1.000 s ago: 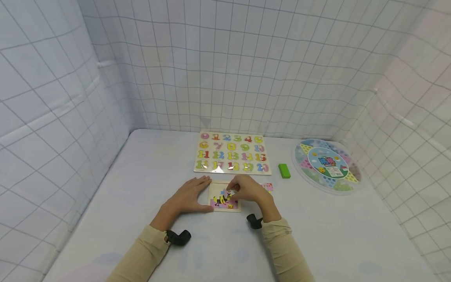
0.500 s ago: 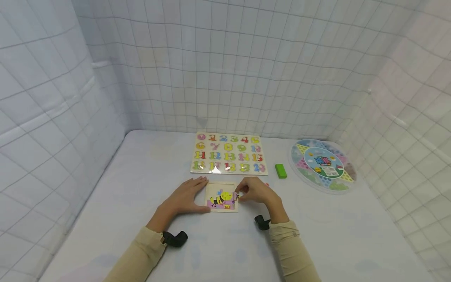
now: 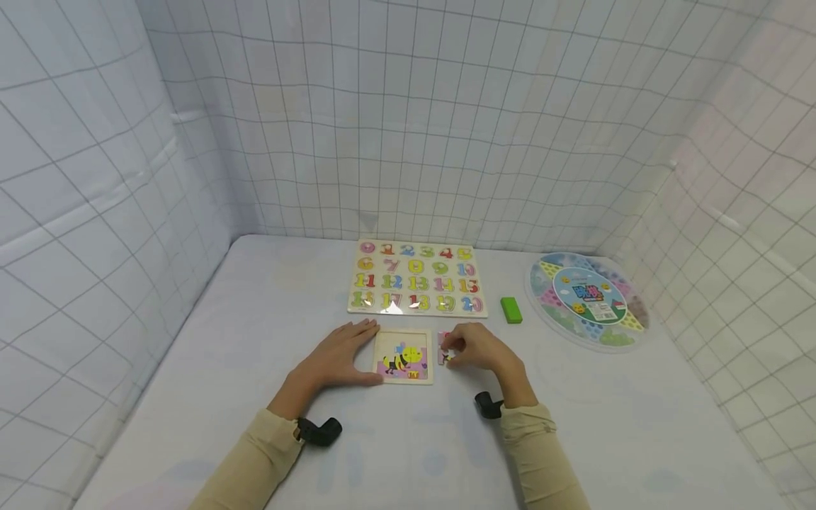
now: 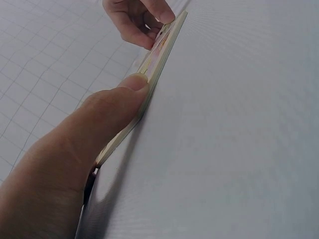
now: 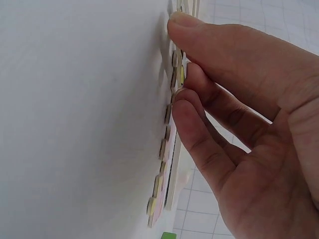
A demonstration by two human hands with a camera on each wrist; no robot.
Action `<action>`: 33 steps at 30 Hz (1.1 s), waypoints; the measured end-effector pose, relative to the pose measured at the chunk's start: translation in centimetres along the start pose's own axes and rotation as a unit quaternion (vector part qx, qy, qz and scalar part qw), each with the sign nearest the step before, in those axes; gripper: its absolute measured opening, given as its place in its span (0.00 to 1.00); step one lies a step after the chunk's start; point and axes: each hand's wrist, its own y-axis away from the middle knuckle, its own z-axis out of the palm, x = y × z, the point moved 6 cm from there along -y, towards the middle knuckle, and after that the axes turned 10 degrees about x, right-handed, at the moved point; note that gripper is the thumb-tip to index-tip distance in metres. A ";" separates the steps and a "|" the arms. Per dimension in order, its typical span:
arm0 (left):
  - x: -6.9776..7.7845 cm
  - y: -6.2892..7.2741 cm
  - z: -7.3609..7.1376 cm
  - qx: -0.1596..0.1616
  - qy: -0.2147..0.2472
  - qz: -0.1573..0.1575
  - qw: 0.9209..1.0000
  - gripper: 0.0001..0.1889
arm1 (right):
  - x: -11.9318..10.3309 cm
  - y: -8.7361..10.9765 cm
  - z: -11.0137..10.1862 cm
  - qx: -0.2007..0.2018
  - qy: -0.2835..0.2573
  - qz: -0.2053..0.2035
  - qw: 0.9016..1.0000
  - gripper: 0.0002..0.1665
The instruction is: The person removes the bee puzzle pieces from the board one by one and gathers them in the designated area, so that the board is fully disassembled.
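A small square wooden jigsaw puzzle tray (image 3: 397, 341) with a bee picture lies in front of me; bare wood shows along its top. My left hand (image 3: 340, 358) spreads round its left side, fingers at the upper corner and thumb at the lower edge. In the left wrist view the thumb (image 4: 112, 102) presses on the tray's rim. Just right of the tray my right hand (image 3: 483, 348) pinches a jigsaw piece (image 5: 181, 75) between thumb and fingers. Pink jigsaw pieces (image 3: 443, 337) show beside its fingertips, partly hidden by the hand. The right wrist view shows several piece edges (image 5: 158, 186) in a row.
Behind the tray lies a wrapped number board (image 3: 417, 276). A green block (image 3: 511, 310) sits beyond the right hand, and a round, clear-cased board game (image 3: 589, 297) lies farther right. White gridded cloth (image 3: 408, 142) walls the table at the back and sides.
My right hand has moved right, from over the bee picture to beside the tray, carrying a jigsaw piece. The picture is uncovered. My left hand stays at the tray's left side.
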 end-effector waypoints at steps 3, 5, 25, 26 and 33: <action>0.0 0.0 0.0 -0.001 -0.002 0.000 1.000 0.56 | 0.2 0.1 -0.1 0.000 0.000 -0.006 1.000 0.13; 0.0 0.0 0.1 -0.001 -0.005 0.000 1.000 0.56 | 0.2 0.1 -0.1 0.002 0.001 -0.010 1.000 0.14; -0.1 -0.1 0.0 0.003 -0.007 0.004 1.000 0.56 | 0.6 -0.1 -0.2 0.002 -0.002 0.005 1.000 0.15; -0.1 -0.1 0.0 0.003 -0.008 0.005 1.000 0.56 | 0.6 -0.1 -0.1 0.003 -0.002 0.007 1.000 0.15; -0.1 -0.1 0.0 0.005 -0.010 0.007 1.000 0.56 | 0.8 -0.2 0.0 0.006 -0.007 0.021 1.000 0.15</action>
